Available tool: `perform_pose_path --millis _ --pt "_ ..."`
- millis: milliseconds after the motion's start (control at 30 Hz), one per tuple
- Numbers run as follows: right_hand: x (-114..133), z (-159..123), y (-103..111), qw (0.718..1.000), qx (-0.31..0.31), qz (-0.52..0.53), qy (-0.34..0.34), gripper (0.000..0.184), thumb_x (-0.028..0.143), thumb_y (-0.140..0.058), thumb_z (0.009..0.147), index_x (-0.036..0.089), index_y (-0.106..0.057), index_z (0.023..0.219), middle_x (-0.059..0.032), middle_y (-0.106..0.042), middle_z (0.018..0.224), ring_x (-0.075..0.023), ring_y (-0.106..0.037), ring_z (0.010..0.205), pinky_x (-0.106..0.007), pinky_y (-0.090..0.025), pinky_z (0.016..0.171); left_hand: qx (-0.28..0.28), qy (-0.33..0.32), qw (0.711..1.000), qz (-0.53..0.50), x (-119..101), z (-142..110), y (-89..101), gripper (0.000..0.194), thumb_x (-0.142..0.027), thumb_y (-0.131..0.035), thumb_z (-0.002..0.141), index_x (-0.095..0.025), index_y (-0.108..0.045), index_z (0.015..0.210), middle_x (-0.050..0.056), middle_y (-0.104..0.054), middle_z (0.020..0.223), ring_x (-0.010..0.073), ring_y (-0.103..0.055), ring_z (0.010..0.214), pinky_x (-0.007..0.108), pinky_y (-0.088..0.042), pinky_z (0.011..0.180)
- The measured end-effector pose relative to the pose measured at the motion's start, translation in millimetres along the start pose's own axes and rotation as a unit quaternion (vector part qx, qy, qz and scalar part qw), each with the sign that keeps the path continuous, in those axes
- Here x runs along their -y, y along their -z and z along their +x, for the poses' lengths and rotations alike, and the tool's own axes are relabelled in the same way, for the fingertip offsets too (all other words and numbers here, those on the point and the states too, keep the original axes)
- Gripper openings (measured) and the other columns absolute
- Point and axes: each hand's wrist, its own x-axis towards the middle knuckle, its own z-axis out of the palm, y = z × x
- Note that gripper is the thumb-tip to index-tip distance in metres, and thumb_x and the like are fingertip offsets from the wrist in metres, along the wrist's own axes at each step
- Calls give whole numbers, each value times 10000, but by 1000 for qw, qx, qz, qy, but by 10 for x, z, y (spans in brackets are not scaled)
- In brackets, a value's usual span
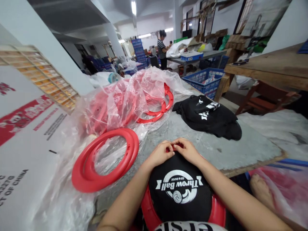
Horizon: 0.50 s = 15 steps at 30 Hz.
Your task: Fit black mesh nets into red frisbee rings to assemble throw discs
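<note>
In front of my body rests a red plastic ring with a black printed fabric cover stretched over part of it. My left hand pinches the cover's edge at the ring's far rim. Right beside it, nearly touching, my right hand grips the same rim with bent fingers. A bit of red shows between the two hands. White print on the fabric reads "Throw Ball", upside down to me. Left of my hands lie stacked red rings. A pile of black fabric covers lies beyond my right hand.
Clear plastic bags hold more red rings at the table's far left. A large printed carton stands at left. Blue crates and a wooden table are at right. A person stands in the background.
</note>
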Motion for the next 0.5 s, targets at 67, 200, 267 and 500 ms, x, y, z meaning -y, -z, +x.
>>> perform_pose_path --millis 67,200,267,500 --pt "27 -27 36 999 -25 28 -18 175 224 -571 841 211 -721 930 -47 -729 940 -205 -647 904 -360 -497 868 -9 -12 1000 -3 5 -43 -5 46 -199 -633 807 -197 -601 774 62 -657 1201 221 -629 1137 392 -446 1063" --pt "92 -60 107 992 -108 57 -37 201 309 -553 866 194 -701 940 -58 -732 974 -202 -657 891 -343 -508 836 -15 -24 999 44 -72 -108 25 49 -195 -597 826 -208 -584 780 65 -632 1340 241 -608 1210 447 -428 1103" --pt "121 -68 127 992 -118 41 -34 185 307 -564 856 194 -695 921 -58 -729 969 -203 -654 905 -342 -508 846 -11 -21 998 64 -113 -123 44 48 -193 -591 826 -208 -582 781 75 -619 1374 255 -605 1225 467 -431 1099" --pt "125 -77 123 997 -69 -29 -15 117 194 -593 826 202 -691 889 -39 -705 932 -201 -630 931 -369 -487 909 -11 -31 997 69 -133 -143 43 59 -160 -599 792 -204 -578 757 79 -617 1378 242 -625 1213 436 -462 1082"
